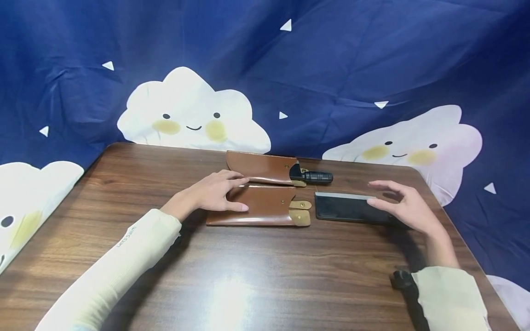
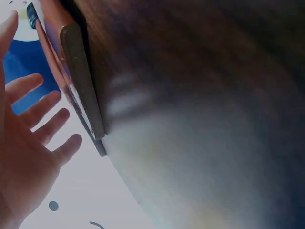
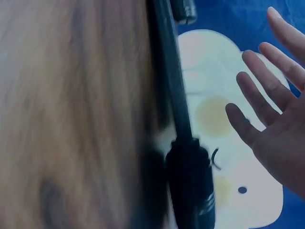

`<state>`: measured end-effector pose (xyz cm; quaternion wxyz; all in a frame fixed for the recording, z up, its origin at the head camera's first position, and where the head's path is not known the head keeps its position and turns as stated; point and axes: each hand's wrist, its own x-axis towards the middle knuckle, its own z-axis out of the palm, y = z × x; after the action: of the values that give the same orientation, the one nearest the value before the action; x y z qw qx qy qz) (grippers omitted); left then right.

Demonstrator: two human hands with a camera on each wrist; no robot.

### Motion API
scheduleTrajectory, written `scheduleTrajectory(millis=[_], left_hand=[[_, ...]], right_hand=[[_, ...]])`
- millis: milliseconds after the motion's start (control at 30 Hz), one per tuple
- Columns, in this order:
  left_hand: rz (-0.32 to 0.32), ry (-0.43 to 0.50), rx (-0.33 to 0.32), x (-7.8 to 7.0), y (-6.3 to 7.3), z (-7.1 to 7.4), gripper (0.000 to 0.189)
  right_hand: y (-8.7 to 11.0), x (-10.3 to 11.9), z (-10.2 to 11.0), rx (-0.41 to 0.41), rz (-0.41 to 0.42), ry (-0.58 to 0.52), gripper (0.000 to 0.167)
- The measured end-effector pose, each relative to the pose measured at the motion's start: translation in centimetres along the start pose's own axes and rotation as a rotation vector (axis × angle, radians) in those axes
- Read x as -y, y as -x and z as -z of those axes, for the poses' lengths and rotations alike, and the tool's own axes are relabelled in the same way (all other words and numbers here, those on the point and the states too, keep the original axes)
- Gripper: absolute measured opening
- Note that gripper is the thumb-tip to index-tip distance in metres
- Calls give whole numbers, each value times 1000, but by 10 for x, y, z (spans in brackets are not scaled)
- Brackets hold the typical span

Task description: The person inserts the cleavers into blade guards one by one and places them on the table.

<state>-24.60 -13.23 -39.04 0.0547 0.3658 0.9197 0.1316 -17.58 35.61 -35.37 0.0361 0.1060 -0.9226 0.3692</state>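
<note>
My left hand point(image 1: 215, 193) hovers with spread fingers over the left part of a brown leather knife sheath point(image 1: 265, 207). In the left wrist view its fingers point(image 2: 50, 121) are apart from the sheath's edge point(image 2: 81, 76). The sheath lies flat, its tan strap and tab at the right end. To its right lies a black cleaver point(image 1: 343, 207) with a silver cutting edge toward the back. Above its right part is my right hand point(image 1: 403, 207), fingers loosely spread and holding nothing. The cleaver's ribbed black handle point(image 3: 190, 186) shows in the right wrist view; the hand hides it from the head view.
Behind the near sheath lies a second brown sheath point(image 1: 261, 168) with a knife in it, its black handle point(image 1: 318, 177) sticking out to the right. All rest on a wooden table point(image 1: 248, 271). A blue cloth point(image 1: 331, 59) with clouds hangs behind the table's back edge.
</note>
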Motion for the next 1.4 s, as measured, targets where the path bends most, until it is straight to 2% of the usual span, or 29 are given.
scheduleTrajectory(millis=[233,400,500,733,1000,1100,1233,1400], left_hand=[[-20,-7,23,0,2,-3,91],[-29,-14,30,0,2,-5,99],[-40,-22,30,0,2,-6,102],[-51,-35,38,-1,2,-8,107],[-52,-50,56,-5,1,-9,114],[-53,-52,71,-7,0,-9,116],[-54,-60,87,-9,0,-9,119],[-56,-81,119,-11,-1,-11,122]], right_hand=[[19,-18,7,-5,-45,-81,49],[26,-22,12,-20,-133,-114,53],[28,-25,15,-28,-163,-105,54],[33,-41,24,-1,-156,-41,53],[37,-57,27,-31,-178,38,54],[37,-58,29,-1,-213,73,57],[35,-58,28,85,-254,131,61],[34,-61,25,144,-221,188,58]])
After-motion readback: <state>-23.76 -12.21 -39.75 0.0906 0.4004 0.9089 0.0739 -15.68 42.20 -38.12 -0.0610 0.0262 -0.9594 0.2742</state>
